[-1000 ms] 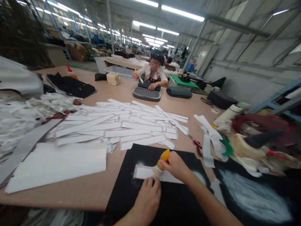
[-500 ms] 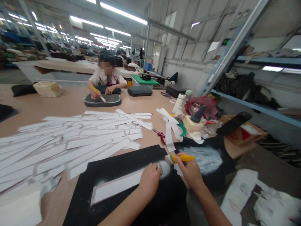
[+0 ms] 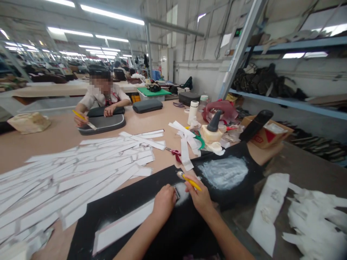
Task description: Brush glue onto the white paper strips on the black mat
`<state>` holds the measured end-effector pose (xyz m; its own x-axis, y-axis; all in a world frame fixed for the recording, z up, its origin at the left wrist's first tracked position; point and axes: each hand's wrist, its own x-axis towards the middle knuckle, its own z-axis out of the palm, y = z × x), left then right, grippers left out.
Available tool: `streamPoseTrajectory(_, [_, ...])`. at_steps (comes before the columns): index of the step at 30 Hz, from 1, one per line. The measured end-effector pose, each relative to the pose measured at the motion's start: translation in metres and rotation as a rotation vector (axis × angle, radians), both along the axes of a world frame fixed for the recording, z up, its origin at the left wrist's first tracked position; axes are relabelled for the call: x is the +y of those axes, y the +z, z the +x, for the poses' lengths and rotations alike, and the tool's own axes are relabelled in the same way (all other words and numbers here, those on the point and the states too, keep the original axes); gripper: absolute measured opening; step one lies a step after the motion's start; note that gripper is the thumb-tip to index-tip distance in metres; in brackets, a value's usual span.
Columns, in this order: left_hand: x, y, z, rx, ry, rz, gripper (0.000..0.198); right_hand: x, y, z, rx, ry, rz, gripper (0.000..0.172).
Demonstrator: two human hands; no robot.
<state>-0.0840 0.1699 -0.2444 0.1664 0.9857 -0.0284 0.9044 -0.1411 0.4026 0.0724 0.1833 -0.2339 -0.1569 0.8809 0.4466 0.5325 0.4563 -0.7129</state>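
My right hand (image 3: 200,195) grips a paintbrush (image 3: 193,182) by its yellow handle, bristles pointing left over the black fabric (image 3: 130,195). Fingers bent, my left hand (image 3: 164,201) holds the right end of a long white strip (image 3: 124,226) that lies on this fabric. A small grey-and-dark edge shows past the left fingertips; its detail is blurred. Between the two hands, a whitish smear marks the fabric. Farther right, a larger white wet-looking patch (image 3: 223,172) covers more black fabric.
Many loose white strips (image 3: 89,169) spread over the table's left. Red-handled scissors (image 3: 176,154), a pale container with a dark cone (image 3: 214,124), a white bottle (image 3: 193,112) and a cardboard box (image 3: 260,135) stand ahead right. Opposite, a person (image 3: 101,94) brushes a grey case (image 3: 105,124).
The view has swung right, so most things sit farther left. My right hand has tilted the brush, its handle now sloping down to the right. My left hand stays at the strip's end.
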Motion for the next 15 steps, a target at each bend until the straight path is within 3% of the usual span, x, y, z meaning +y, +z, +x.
streamPoseTrajectory(3, [0.001,-0.003,-0.009,-0.129,0.030,-0.012,0.016,-0.003,-0.015,-0.012,-0.002,0.062,-0.042,0.035])
streamPoseTrajectory(5, [0.002,-0.005,-0.012,-0.228,0.056,-0.022,0.014,-0.005,-0.025,-0.019,-0.088,0.030,-0.001,0.041])
streamPoseTrajectory(10, [0.003,-0.008,-0.021,-0.549,0.187,-0.070,0.008,-0.009,-0.041,-0.027,-0.406,-0.066,0.194,0.033])
streamPoseTrajectory(13, [0.006,-0.004,-0.046,-0.821,0.307,-0.146,0.011,-0.011,-0.045,-0.028,-0.482,-0.055,0.304,0.032])
streamPoseTrajectory(15, [0.008,0.005,-0.077,-1.022,0.391,-0.211,0.019,-0.013,-0.046,-0.028,-0.522,-0.050,0.377,0.033])
